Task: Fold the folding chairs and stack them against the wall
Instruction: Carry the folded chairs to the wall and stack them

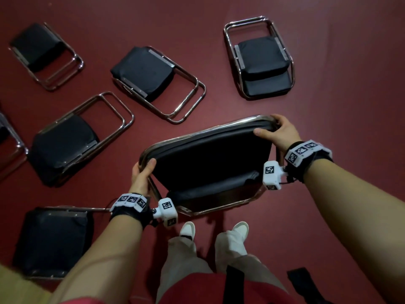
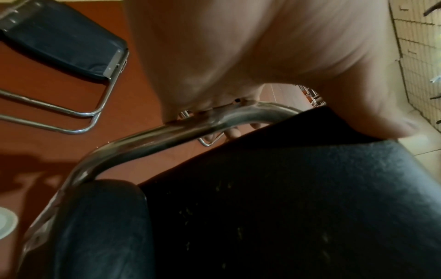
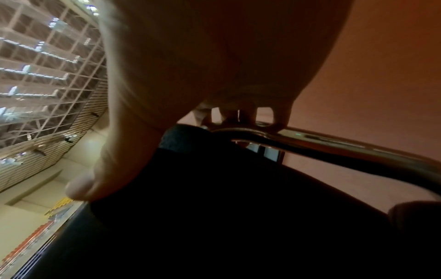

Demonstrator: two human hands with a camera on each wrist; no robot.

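I hold a folding chair [image 1: 210, 159] with a black padded seat and chrome tube frame, folded and lifted in front of my legs. My left hand [image 1: 142, 172] grips its near left corner, fingers round the chrome tube [image 2: 181, 128] and thumb on the black pad [image 2: 310, 198]. My right hand [image 1: 278, 130] grips the far right corner, thumb on the pad [image 3: 214, 207] and fingers curled over the frame tube [image 3: 334, 149]. Several more folded chairs lie flat on the red floor: one [image 1: 157, 80] ahead, one [image 1: 260, 60] at the far right, one [image 1: 63, 139] at the left.
Another folded chair [image 1: 43, 53] lies at the far left and one [image 1: 52, 240] near my left leg. My white shoes [image 1: 188, 231] stand on the red floor [image 1: 339, 95]. A slatted wall with hooks [image 3: 47, 94] shows in the wrist views. A black object [image 1: 300, 277] lies by my right leg.
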